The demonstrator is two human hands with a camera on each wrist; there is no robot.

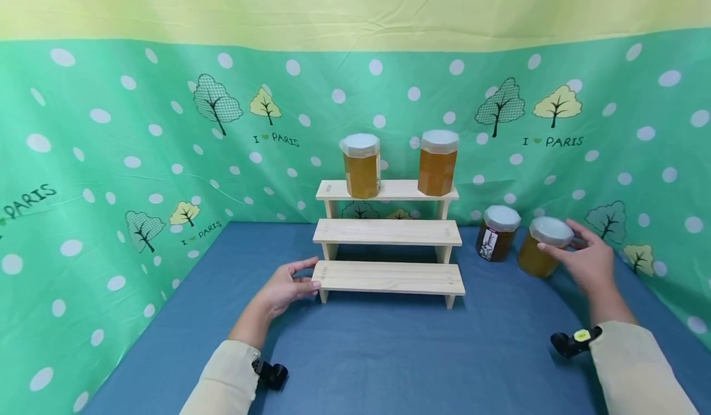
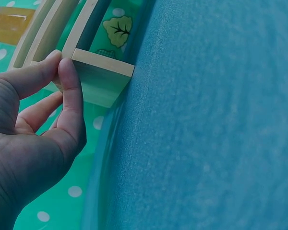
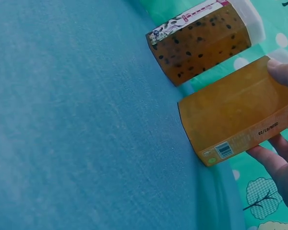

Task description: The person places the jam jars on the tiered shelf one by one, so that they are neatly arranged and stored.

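Note:
A three-tier wooden display stand (image 1: 389,277) stands in the middle of the blue cloth. My left hand (image 1: 284,288) pinches the left end of its lowest step; the left wrist view shows thumb and finger at that wooden corner (image 2: 103,62). On the right, my right hand (image 1: 591,260) grips an amber jar (image 1: 536,260) with a white lid, thumb on one side and fingers on the other. A barcode label (image 3: 224,149) shows on that jar in the right wrist view. Just left of it sits a darker jar (image 1: 496,242) with dark specks inside (image 3: 201,45).
Two amber jars, one at the left (image 1: 363,171) and one at the right (image 1: 437,167), stand on the top step. Behind everything hangs a green dotted curtain (image 1: 311,106) with trees printed on it. Blue cloth (image 1: 400,359) covers the table.

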